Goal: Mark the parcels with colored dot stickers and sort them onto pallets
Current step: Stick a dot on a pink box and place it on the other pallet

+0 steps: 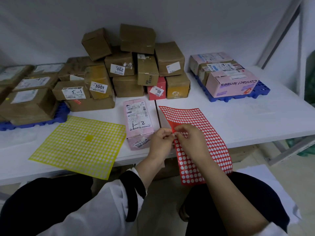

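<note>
Head view, and both hands are meeting at the near-left edge of the red sheet [192, 120], which is lying on the table [255, 120] with its near end hanging off the front. The left hand [161, 139] is pinching that edge, fingers curled in. The right hand [187, 138] is pinching at the same spot, thumb and fingertips pressed together. Whether a dot is already lifting free is too small to tell.

Now the thing to watch: the pink parcel [138, 123] is sitting just beside the pinch, on its left, touching neither hand. Its long axis is running away from the person, label face up with "1-2" written on it. The left hand is the nearer one, almost alongside the parcel's near end, while the right would be reaching across the left to get there.

I'm judging this as the peel, with the parcel next in line for a red dot. The yellow sheet [80, 143] is lying flat further left, out of play. Blue pallets are waiting at far left [59, 116] and far right [262, 89].
</note>
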